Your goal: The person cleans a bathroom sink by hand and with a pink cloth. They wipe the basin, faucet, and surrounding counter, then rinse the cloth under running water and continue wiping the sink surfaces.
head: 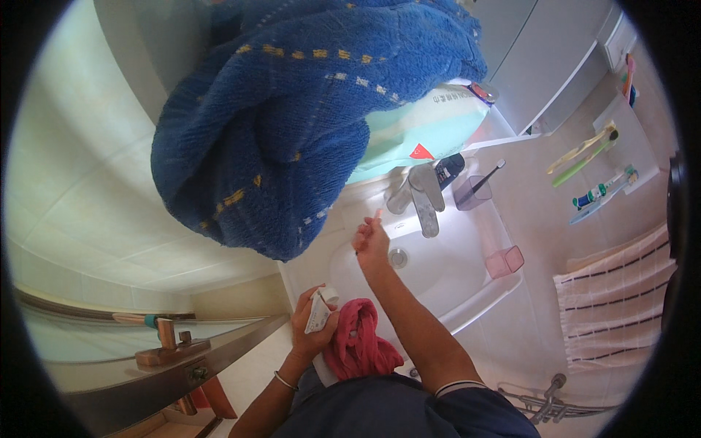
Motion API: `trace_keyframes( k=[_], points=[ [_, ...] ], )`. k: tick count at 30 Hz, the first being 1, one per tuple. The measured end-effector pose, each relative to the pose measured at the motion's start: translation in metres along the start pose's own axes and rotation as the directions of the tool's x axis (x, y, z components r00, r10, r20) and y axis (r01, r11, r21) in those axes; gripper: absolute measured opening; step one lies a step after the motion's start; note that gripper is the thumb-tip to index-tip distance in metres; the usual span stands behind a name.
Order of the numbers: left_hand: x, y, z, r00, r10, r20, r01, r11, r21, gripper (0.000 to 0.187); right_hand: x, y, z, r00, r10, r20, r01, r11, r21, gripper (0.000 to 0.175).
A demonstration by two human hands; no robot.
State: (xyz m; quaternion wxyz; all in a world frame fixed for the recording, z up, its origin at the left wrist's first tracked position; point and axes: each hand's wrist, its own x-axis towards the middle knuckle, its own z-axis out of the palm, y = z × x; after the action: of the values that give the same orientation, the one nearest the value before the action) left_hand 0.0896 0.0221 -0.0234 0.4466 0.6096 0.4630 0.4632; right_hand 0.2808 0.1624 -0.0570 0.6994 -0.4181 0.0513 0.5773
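My left hand [315, 326] is wrapped around a small white tube or bottle [318, 316] with a white cap, held over the near left side of the washbasin. Extended over the white washbasin [427, 274], left of the drain, my right hand [372, 242] has its fingers curled; one finger or a small pinkish thing points toward the faucet. Whether it holds anything is unclear. A red cloth [358, 342] lies bunched between my forearms, against my body. The chrome faucet [426, 200] stands beyond my right hand.
A blue towel [263, 131] hangs large at upper left, beside a pale green tissue pack [427, 131]. A clear cup [472, 193] with a toothbrush and a pink cup [505, 262] stand on the basin's right side. Toothbrushes [586, 153] and a striped towel [616, 306] hang at right; a door handle [170, 347] is lower left.
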Motion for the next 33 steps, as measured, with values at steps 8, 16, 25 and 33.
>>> trace_keyframes(
  k=[8, 16, 25, 33],
  points=[
    [-0.004, -0.004, -0.002, 0.996, -0.093, 0.000, 0.093, 0.995, -0.048, 0.016, -0.026, 0.029, 0.018, 0.982, 0.060, 0.177, -0.082, 0.990, 0.116, 0.033],
    [-0.005, -0.013, -0.002, 0.995, -0.100, 0.010, 0.100, 0.994, -0.039, 0.017, -0.041, 0.018, 0.072, 0.995, 0.058, 0.080, -0.074, 0.975, 0.210, 0.036],
    [-0.004, -0.007, 0.002, 0.995, -0.096, 0.004, 0.096, 0.995, -0.029, 0.017, -0.017, 0.021, 0.085, 0.992, 0.117, 0.050, -0.128, 0.902, 0.412, 0.041],
    [-0.004, -0.002, 0.002, 0.994, -0.108, 0.005, 0.108, 0.994, -0.029, 0.017, 0.020, -0.007, 0.098, 0.988, 0.102, 0.118, -0.154, 0.753, 0.640, 0.051]
  ],
)
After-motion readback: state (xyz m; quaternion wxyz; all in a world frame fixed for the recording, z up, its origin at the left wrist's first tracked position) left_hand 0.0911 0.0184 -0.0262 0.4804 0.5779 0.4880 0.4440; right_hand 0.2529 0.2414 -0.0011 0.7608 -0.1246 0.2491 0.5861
